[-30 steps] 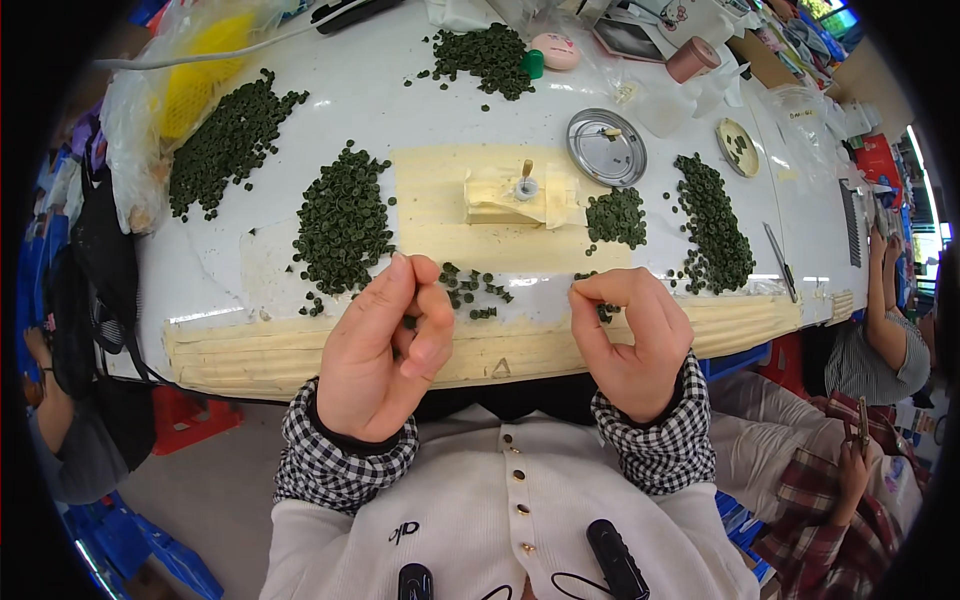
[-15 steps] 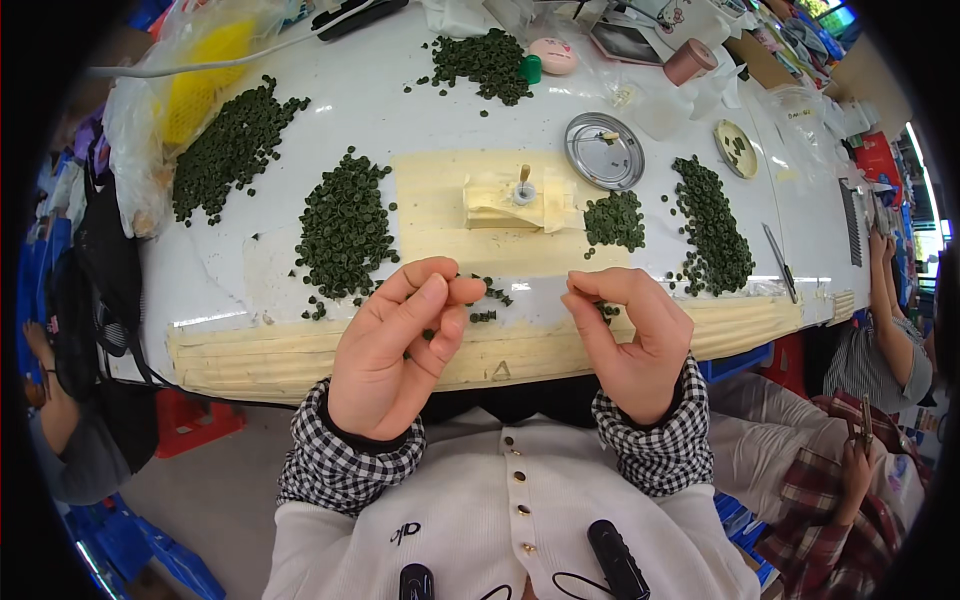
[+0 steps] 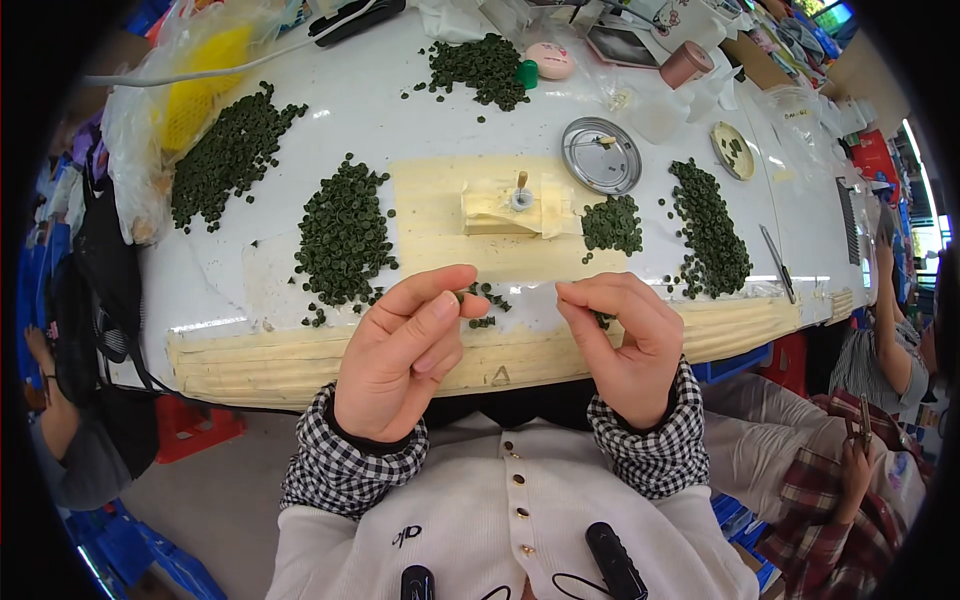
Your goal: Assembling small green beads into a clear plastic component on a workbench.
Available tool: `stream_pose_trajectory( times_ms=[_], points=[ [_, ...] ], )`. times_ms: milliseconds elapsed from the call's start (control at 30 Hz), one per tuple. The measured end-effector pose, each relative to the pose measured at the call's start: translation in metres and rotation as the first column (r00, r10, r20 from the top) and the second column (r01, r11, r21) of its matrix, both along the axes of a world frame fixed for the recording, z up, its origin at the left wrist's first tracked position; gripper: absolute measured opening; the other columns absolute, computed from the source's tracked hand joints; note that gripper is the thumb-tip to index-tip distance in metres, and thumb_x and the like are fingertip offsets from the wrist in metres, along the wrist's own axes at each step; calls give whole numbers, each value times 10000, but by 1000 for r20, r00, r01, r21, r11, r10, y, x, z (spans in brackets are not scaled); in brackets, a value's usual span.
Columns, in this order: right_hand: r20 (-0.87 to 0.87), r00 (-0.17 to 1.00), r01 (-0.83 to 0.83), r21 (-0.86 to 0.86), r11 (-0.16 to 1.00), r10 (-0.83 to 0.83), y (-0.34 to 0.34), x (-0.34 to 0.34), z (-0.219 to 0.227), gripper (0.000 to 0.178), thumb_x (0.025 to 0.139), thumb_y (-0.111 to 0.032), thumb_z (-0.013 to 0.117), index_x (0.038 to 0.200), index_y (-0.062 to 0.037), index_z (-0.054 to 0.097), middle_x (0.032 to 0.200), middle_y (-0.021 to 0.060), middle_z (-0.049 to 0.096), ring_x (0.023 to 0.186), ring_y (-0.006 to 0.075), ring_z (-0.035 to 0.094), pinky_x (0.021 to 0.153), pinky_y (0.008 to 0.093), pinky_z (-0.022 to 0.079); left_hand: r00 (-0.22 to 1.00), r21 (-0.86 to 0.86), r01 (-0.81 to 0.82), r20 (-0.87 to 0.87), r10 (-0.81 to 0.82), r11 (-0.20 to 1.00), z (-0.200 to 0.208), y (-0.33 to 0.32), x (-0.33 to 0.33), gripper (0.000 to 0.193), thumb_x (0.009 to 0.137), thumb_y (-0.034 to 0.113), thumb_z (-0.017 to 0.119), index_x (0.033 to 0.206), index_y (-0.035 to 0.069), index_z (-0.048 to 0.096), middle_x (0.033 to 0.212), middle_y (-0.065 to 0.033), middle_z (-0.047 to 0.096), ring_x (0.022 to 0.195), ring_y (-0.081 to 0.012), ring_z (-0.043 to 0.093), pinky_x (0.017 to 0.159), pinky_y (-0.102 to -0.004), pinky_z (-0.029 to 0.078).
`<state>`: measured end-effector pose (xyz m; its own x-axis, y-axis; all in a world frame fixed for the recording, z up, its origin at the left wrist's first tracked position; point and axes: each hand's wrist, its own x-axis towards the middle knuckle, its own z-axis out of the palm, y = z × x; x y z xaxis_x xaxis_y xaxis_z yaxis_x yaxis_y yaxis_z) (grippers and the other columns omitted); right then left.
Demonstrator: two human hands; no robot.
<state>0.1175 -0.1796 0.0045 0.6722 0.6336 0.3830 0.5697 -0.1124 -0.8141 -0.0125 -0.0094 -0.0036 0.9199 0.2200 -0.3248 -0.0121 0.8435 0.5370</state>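
Above the near edge of the table, my left hand (image 3: 398, 355) pinches a small dark green piece (image 3: 460, 297), mostly hidden by the thumb and fingertips. To its right, my right hand (image 3: 632, 350) has thumb and forefinger pressed together; whatever is between them is too small to make out. A few loose dark green pieces (image 3: 492, 296) lie on the table between the hands. Beyond them stands a block wrapped in cream tape (image 3: 485, 212), with a short upright pin (image 3: 522, 183) in a pale round seat. A small green pile (image 3: 612, 224) lies beside the block.
Larger piles of green parts lie at left (image 3: 345, 230), far left (image 3: 230, 150), far middle (image 3: 480, 68) and right (image 3: 710, 228). A round metal tin (image 3: 601, 157), a cream dish (image 3: 733, 151) and a pen-like tool (image 3: 777, 262) sit rightward. A co-worker's hand (image 3: 858, 452) shows at right.
The fingers of my left hand have shifted, its fingertips a little to the right. My right hand has moved slightly left, so the fingertips are closer together.
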Motion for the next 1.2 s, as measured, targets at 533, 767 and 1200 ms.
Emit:
stream_pose_trajectory(
  times_ms=[533, 767, 1200],
  points=[
    [-280, 949, -120, 111, 986, 147, 13, -10, 5, 125, 769, 32, 692, 890, 2, 684, 836, 95, 669, 736, 158, 630, 684, 259, 495, 999, -6, 51, 12, -51, 999, -8, -11, 7, 199, 936, 80, 563, 1116, 10, 611, 999, -112, 671, 543, -17, 365, 504, -177, 325],
    [-271, 952, -103, 153, 983, 142, 22, -12, 5, 115, 767, 42, 685, 873, -2, 676, 835, 90, 648, 751, 156, 623, 683, 256, 494, 999, 86, 19, 29, -22, 996, -10, -10, 3, 216, 921, 53, 578, 1128, 5, 611, 990, -91, 673, 555, -7, 373, 491, -172, 302],
    [-322, 938, -80, 152, 985, 126, 24, -18, 2, 135, 776, 45, 679, 906, 10, 673, 894, 93, 623, 788, 146, 624, 712, 250, 506, 995, 284, -101, 33, 95, 953, -4, -18, 5, 166, 848, -3, 666, 1014, 3, 654, 880, -24, 665, 698, -15, 533, 599, -150, 409]
  ],
)
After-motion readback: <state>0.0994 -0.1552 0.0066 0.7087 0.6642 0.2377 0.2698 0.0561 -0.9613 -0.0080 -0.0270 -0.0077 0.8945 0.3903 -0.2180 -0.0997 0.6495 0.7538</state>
